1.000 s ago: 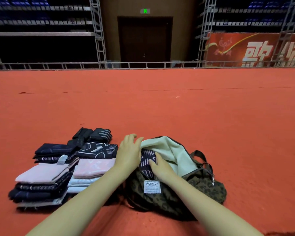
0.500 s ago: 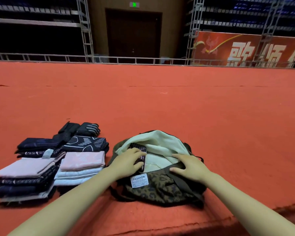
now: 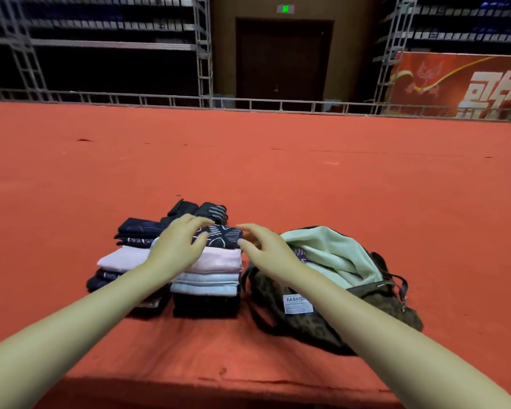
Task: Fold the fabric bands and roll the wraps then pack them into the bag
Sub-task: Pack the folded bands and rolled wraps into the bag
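Folded fabric bands lie in two stacks on the red carpet, a pink band [image 3: 222, 258] near the top of the right stack. A dark band with white line pattern [image 3: 222, 236] lies behind it. My left hand [image 3: 179, 246] reaches over it with spread fingers touching its left edge. My right hand [image 3: 267, 250] hovers at its right edge, fingers relaxed and holding nothing. Black rolled wraps [image 3: 202, 209] sit behind the stacks. The leopard-print bag [image 3: 322, 323] lies open to the right, showing pale green lining [image 3: 334, 255] and a dark patterned band [image 3: 300, 252] inside.
The left stack [image 3: 121, 258] has a pink band on top, with navy folded bands [image 3: 136, 228] behind it. The bag's strap and buckle [image 3: 401, 293] trail to the right. The carpet's front edge [image 3: 248, 382] drops off just below my forearms. A metal railing runs far behind.
Both hands have left the bag and moved left to the dark patterned band by the right stack. A dark band stays inside the bag.
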The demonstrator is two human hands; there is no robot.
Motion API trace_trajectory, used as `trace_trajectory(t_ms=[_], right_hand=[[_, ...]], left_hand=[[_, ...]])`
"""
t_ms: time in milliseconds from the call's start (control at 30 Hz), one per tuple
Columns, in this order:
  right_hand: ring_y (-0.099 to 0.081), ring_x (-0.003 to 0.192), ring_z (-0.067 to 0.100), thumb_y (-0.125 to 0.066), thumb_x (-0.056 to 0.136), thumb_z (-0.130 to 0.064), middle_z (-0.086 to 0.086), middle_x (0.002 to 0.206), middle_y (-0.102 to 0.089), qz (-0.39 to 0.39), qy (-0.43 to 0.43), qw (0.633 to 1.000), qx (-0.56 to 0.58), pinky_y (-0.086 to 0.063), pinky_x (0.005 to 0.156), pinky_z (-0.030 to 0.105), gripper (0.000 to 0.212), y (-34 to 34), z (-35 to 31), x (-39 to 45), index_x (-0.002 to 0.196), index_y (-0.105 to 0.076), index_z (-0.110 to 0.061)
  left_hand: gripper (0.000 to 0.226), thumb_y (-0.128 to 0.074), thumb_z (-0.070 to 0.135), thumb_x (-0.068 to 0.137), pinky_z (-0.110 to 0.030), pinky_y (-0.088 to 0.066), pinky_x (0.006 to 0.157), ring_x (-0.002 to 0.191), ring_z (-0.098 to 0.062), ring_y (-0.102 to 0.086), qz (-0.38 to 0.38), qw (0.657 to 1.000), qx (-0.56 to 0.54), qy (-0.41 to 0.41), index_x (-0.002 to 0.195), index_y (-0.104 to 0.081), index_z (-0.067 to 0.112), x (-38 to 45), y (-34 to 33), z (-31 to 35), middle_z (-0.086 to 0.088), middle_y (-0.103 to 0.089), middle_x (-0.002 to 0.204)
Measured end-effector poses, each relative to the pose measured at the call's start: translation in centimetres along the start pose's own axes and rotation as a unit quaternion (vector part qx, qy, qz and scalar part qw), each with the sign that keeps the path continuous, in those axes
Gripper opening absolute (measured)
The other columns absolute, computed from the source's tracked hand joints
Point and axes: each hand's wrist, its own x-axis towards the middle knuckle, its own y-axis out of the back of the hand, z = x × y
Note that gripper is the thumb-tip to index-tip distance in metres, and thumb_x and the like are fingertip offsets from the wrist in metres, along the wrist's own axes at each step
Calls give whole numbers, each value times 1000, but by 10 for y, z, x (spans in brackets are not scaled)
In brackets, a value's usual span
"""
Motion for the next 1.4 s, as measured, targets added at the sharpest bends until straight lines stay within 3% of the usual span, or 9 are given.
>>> trace_trajectory(t_ms=[233,367,567,733,867,1033,1167,1267,1400], right_hand=[[-55,102,19,-48,93,-23,4,116,-61,-80,-14,997,7,-39,80,28,42,-62,-46,53,135,-48,-18],[-54,96,23,-47,92,-18,7,107,-62,-133,-16,991,20,-41,84,30,42,-98,-69,71,134,-49,-13],[-53,114,31,-45,84,-23,13,126,-58,-260,-9,961,-91,-42,88,32,48,-148,-85,85,131,-49,-12],[-57,98,26,-56,78,-23,9,106,-60,-305,-23,949,-78,-41,70,29,36,-158,-86,95,112,-56,-10],[-57,107,26,-57,84,-18,10,118,-59,-332,-23,941,-56,-45,90,35,43,-155,-88,94,126,-51,-11],[-50,120,19,-53,84,-7,3,134,-53,-234,14,970,61,-39,102,32,55,-136,-90,86,137,-45,-17],[-49,122,11,-52,87,-3,-3,137,-50,-90,1,956,279,-40,101,23,56,-92,-88,63,140,-41,-19],[-49,119,5,-53,88,-8,-8,133,-49,-30,-5,944,329,-41,97,17,52,-59,-77,40,138,-42,-21],[-43,127,4,-54,83,-25,-10,141,-42,13,-24,954,297,-36,103,20,63,-20,-44,12,143,-33,-26]], left_hand=[[35,-55,22,87,-42,-39,94,117,-31,-44,-6,972,162,173,121,-60,22,-47,30,-77,-7,-55,123],[51,-55,40,89,-41,-31,105,128,-33,-31,-39,951,98,291,135,-46,22,-69,32,-95,-11,-41,136],[54,-50,38,93,-38,-29,106,128,-31,-31,-43,961,46,270,143,-35,23,-94,28,-104,-8,-31,143],[53,-42,35,98,-37,-26,108,133,-26,-26,-50,970,27,234,147,-26,25,-105,28,-116,-5,-24,149],[53,-43,35,97,-35,-24,109,135,-24,-25,-48,975,21,217,147,-26,26,-111,27,-119,-4,-23,150],[67,-57,30,91,-33,-20,110,138,-25,-23,57,975,-31,210,148,-23,21,-90,40,-104,-9,-23,150],[74,-62,26,89,-23,-41,97,121,-19,-44,209,911,-256,248,149,-17,23,-62,57,-54,-6,-30,139],[66,-58,30,90,-36,-46,99,122,-17,-49,190,887,-360,216,146,-24,27,-41,49,-9,0,-41,139],[52,-47,21,96,-40,-32,111,132,-13,-39,158,913,-335,171,145,-30,23,-19,18,45,1,-39,145]])
